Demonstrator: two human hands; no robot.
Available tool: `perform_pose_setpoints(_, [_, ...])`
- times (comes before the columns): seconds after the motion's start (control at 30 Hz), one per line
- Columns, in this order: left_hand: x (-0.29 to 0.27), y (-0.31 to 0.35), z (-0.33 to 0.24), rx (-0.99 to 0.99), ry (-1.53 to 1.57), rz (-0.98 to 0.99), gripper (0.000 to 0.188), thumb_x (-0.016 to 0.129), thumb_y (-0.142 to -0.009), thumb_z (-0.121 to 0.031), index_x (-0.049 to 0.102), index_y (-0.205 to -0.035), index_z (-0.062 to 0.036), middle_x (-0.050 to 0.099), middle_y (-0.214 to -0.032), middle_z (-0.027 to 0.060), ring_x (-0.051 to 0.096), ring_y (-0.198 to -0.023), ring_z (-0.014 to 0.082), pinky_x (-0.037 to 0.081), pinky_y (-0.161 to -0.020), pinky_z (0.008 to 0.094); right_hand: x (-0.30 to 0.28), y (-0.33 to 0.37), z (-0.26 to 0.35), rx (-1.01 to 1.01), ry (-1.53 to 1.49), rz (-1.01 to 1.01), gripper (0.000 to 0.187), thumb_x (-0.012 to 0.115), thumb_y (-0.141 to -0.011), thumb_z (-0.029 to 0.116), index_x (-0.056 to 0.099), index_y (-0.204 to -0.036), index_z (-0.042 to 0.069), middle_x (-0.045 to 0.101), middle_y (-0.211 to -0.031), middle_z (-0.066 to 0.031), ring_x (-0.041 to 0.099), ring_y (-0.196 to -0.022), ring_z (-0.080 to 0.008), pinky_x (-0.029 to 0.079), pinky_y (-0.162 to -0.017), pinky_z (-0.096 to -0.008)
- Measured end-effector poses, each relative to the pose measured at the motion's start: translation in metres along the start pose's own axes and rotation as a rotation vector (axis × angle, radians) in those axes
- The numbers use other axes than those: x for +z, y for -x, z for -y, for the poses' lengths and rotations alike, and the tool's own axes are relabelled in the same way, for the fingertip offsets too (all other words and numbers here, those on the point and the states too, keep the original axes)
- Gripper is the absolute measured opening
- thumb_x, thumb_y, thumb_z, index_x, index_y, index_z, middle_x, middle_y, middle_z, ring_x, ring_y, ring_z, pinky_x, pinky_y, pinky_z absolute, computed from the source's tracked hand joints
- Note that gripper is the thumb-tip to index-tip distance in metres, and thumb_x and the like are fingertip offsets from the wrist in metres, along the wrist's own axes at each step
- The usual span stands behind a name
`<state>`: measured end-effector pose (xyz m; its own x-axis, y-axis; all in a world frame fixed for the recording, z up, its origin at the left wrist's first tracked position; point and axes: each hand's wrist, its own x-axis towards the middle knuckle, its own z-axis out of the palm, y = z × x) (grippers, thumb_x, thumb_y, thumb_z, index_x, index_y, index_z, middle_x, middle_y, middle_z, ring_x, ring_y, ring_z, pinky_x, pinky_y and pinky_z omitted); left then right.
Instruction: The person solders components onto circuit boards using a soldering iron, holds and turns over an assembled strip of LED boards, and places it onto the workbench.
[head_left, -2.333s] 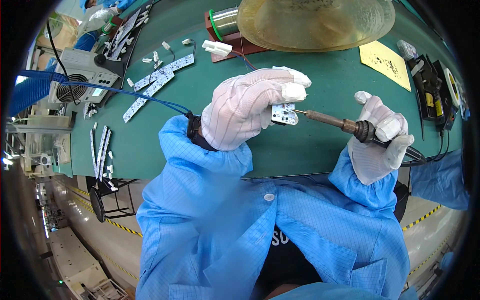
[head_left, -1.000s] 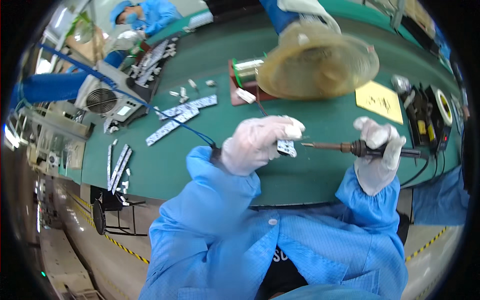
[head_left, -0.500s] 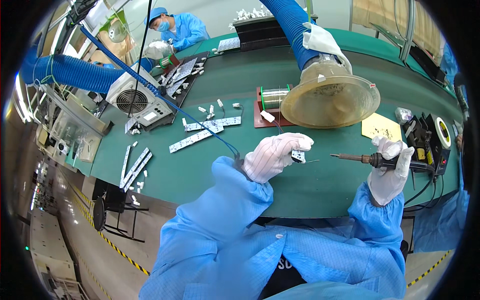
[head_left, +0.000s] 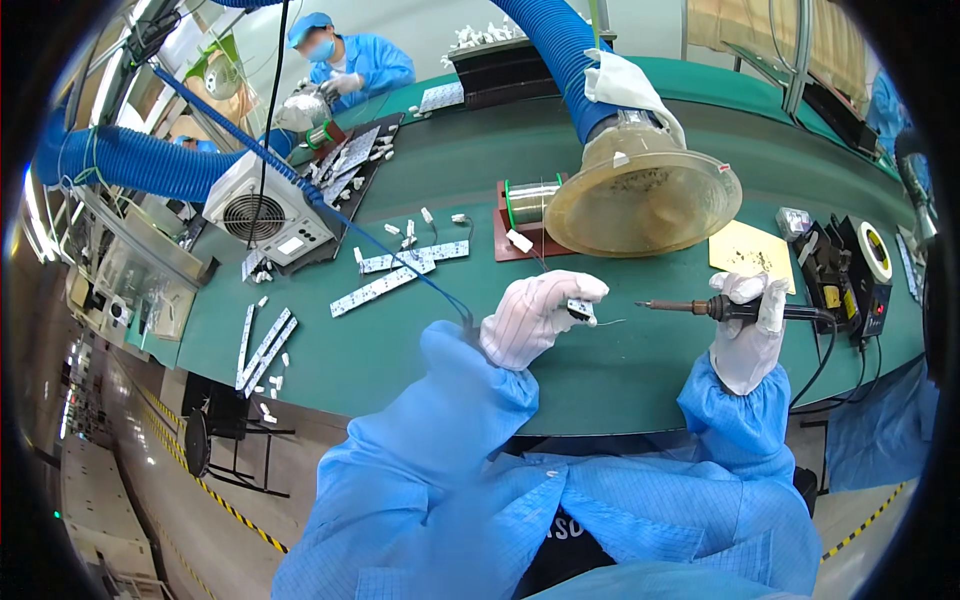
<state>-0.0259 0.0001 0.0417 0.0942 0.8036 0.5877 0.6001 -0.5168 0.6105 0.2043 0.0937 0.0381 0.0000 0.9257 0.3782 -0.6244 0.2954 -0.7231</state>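
My gloved left hand (head_left: 538,318) is closed on the end of a small white circuit board strip (head_left: 580,311), most of it hidden by the fingers. A white plug connector (head_left: 520,241) on thin wires sticks up beyond this hand, and a thin strand of wire (head_left: 612,322) juts out to its right. In my gloved right hand (head_left: 748,335) is a soldering iron (head_left: 725,308), held level. Its tip points left and stays apart from the board by a short gap. Above both hands hangs a cone-shaped fume hood (head_left: 645,205).
A solder wire spool (head_left: 532,203) on a red stand is beyond my left hand. LED board strips (head_left: 385,285) lie left on the green bench (head_left: 400,360). At right are a yellow sponge (head_left: 752,252) and a soldering station (head_left: 868,285). A co-worker (head_left: 360,65) sits far left.
My right hand has brought the soldering iron a little to the left, closer to the board. The whole view has shifted slightly. Both hands keep their hold.
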Motion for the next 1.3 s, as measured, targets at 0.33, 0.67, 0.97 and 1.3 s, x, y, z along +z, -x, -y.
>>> perform_pose_setpoints(0.33, [-0.001,0.005,0.006,0.077,0.119,-0.003,0.024,0.059,-0.075,0.003,0.059,-0.099,-0.0019,0.064,-0.095,0.0128,0.064,-0.082,0.0231,0.053,-0.07,0.0318,0.004,0.008,-0.007,0.025,-0.029,0.179,0.048,0.04,-0.094,0.044,0.056,-0.073,0.004,0.055,-0.075,-0.0115,0.054,-0.075,-0.0233,0.043,-0.071,-0.0314])
perform_pose_setpoints(0.67, [0.007,0.006,0.017,-0.063,0.442,-0.003,0.032,0.061,-0.067,0.017,0.059,-0.096,0.0012,0.062,-0.098,0.0166,0.062,-0.089,0.0237,0.052,-0.076,0.0324,0.008,0.004,-0.009,-0.379,0.639,0.204,0.051,0.034,-0.095,0.045,0.055,-0.078,0.002,0.059,-0.079,-0.0137,0.058,-0.067,-0.0193,0.046,-0.061,-0.0242])
perform_pose_setpoints(0.97, [0.014,0.007,0.025,0.264,-0.043,0.009,0.028,0.063,-0.07,0.003,0.061,-0.096,-0.004,0.065,-0.096,0.0143,0.065,-0.086,0.0251,0.054,-0.074,0.0315,-0.018,0.004,0.0,0.037,0.119,0.501,0.059,0.036,-0.091,0.055,0.065,-0.079,0.006,0.045,-0.061,-0.0052,0.037,-0.065,-0.0174,0.034,-0.084,-0.0399])
perform_pose_setpoints(1.3, [0.016,0.004,0.022,0.266,-0.068,0.028,0.037,0.052,-0.068,0.015,0.061,-0.097,-0.0065,0.066,-0.095,0.0102,0.065,-0.084,0.0246,0.054,-0.073,0.0309,-0.028,-0.006,-0.002,-0.02,0.165,0.654,0.052,0.034,-0.095,0.042,0.059,-0.075,0.002,0.048,-0.067,-0.0092,0.043,-0.069,-0.0226,0.037,-0.083,-0.0413])
